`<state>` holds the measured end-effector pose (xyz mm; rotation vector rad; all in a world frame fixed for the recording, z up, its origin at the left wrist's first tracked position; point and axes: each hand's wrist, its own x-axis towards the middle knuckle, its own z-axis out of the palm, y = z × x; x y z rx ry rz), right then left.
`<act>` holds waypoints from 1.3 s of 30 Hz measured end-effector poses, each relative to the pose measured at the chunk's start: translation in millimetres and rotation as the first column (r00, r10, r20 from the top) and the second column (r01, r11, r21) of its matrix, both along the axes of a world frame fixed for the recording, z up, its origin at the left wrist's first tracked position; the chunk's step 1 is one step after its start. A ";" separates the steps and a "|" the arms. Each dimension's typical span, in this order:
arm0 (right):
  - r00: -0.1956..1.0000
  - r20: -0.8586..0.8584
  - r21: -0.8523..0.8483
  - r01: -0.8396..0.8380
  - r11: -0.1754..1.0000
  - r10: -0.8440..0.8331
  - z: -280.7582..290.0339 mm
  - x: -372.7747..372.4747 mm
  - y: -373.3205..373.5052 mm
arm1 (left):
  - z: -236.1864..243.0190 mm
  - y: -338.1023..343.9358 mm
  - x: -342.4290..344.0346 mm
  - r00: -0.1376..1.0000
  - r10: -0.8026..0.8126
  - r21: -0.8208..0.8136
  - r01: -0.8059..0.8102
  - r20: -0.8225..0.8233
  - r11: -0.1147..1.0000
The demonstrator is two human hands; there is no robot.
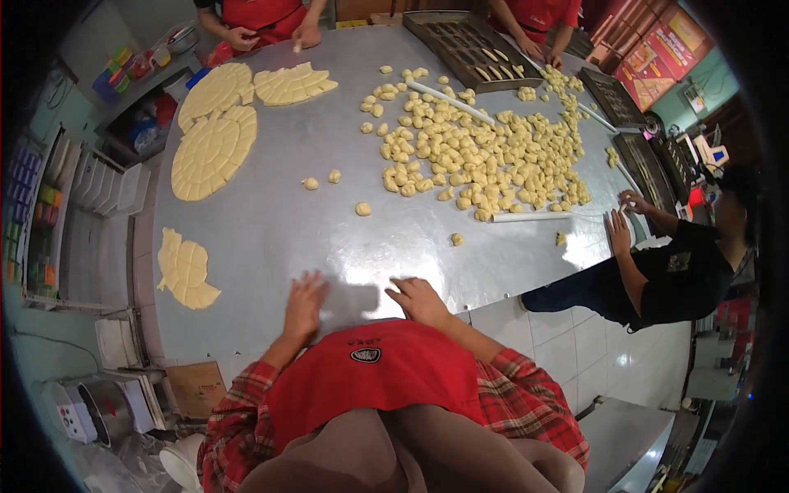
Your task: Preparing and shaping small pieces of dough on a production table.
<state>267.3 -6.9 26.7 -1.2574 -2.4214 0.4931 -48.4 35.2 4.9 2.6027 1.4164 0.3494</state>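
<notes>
My left hand [305,302] is raised at the near edge of the metal table [279,222], its fingers apart and slightly blurred, with nothing in it. My right hand [421,301] hovers at the same edge, fingers stretched toward the left, also holding nothing. A piece of cut flat dough [185,269] lies to the left of my left hand. Beyond my right hand sit a few single dough lumps, among them one dough lump [363,209] and another dough lump [457,239]. The large heap of dough lumps [493,156] spreads farther off to the right.
Scored dough rounds [215,154] lie at the far left. White rods [530,217] lie around the heap. A dark baking tray [468,51] holds dough strips at the back. Two people in red aprons work across the table; a person in black [686,267] works at the right.
</notes>
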 end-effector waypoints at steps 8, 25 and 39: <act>0.966 -0.250 -0.164 0.024 0.986 -0.065 49.0 -98.2 45.4 | 60.2 0.8 69.4 0.047 0.885 -0.709 0.620 0.463 0.338; 0.992 0.078 0.261 -0.117 0.958 0.100 45.2 -173.0 250.1 | 65.4 34.0 -241.8 0.555 0.704 -0.114 -0.744 0.443 0.659; 0.952 -0.296 -0.170 -0.136 0.976 0.081 -2.6 -468.6 196.6 | 21.1 89.5 -265.8 0.653 0.746 0.036 -0.755 0.132 0.655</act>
